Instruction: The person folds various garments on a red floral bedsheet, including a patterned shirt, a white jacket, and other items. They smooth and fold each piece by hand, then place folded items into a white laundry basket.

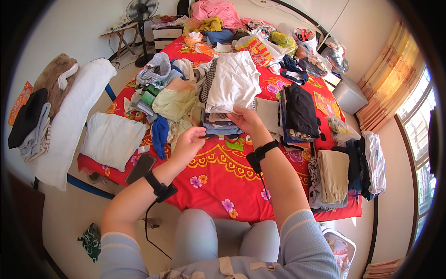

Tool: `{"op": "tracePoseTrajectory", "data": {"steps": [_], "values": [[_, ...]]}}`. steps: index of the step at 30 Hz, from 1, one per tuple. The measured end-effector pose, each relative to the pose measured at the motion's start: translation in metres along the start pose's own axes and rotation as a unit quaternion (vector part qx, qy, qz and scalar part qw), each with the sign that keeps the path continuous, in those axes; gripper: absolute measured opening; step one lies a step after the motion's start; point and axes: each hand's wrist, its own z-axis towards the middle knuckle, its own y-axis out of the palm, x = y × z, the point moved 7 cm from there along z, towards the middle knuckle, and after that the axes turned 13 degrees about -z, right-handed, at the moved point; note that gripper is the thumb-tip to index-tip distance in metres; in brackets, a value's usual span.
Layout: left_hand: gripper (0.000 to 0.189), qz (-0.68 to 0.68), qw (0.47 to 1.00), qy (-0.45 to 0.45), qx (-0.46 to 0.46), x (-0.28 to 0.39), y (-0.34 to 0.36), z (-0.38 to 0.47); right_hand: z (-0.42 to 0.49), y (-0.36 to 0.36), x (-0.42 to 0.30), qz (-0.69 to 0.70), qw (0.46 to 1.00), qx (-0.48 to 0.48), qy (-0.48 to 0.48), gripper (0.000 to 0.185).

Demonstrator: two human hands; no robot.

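Observation:
A folded white garment (232, 82) lies on top of a stack of folded clothes (223, 128) on the red floral bedspread (209, 185). My right hand (245, 120) touches the near edge of the white garment; whether its fingers pinch the cloth is hard to tell. My left hand (190, 143) is held with curled fingers above the bed, just left of the stack, holding nothing. Left of the stack lies a loose heap with a pale yellow-green garment (176, 101) and a blue cloth (160, 134). On the right stands a stack topped by a black garment (302, 110).
A smartphone (140, 168) and a folded white cloth (113, 139) lie at the bed's left edge. More folded clothes, with beige trousers (333, 176), sit at the right. Plastic bags (259, 50) and a pink cloth (216, 14) crowd the far end. A standing fan (141, 31) is beyond.

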Motion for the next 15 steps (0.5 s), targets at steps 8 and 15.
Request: {"op": "tracePoseTrajectory", "data": {"steps": [8, 15], "values": [[0.044, 0.096, 0.990, -0.048, -0.097, -0.034, 0.025, -0.021, -0.007, -0.014, 0.002, -0.036, 0.998, -0.016, 0.053, 0.040], [0.053, 0.185, 0.973, -0.135, -0.028, -0.079, -0.041, -0.038, -0.052, -0.054, -0.032, -0.307, 0.903, 0.276, -0.116, 0.088]]}}
